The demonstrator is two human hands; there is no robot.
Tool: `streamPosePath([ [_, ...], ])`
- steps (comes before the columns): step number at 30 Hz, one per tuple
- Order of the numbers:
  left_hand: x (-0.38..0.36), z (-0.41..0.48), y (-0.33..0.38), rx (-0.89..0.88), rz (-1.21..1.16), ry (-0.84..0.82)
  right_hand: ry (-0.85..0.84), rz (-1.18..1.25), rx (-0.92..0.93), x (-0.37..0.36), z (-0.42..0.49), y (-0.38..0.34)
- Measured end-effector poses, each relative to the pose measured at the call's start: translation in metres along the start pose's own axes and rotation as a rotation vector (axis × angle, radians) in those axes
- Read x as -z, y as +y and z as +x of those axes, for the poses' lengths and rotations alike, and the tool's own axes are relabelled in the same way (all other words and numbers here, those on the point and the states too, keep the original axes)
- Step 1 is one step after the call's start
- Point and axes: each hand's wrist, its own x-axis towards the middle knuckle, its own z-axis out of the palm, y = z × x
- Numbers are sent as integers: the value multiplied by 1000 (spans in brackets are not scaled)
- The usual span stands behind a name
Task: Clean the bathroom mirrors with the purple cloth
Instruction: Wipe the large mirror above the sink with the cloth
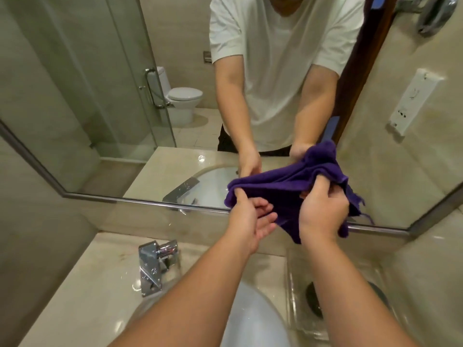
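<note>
Beige marble counter (87, 284) with white basin (253, 321) and chrome tap (150, 269), beige walls (37, 234) on both sides.

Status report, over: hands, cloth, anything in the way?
Both on purple cloth: left hand pinches edge, right hand grips. Cloth bunched, close before mirror. Only faucet below, not blocking.

Mirror (100, 96) open left of cloth (283, 186) — faucet (151, 267) juts below.

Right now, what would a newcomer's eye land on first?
The purple cloth, bunched and held up at centre right by both hands: the left hand pinches its left edge, the right hand grips its right side. Behind it the mirror reflects the person, a shower and a toilet; a chrome faucet sits lower left.
</note>
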Motion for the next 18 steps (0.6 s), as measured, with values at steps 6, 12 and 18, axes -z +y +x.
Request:
streamPosePath([
  [6, -6, 15, -5, -178, -333, 249, -48, -57, 491, -1, 7, 8],
  [12, -19, 0, 11, 44, -663, 138, 75, -82, 659, -22, -5, -21],
  [18, -27, -9, 39, 232, -522, -16, 3, -477, 974, -26, -5, -19],
])
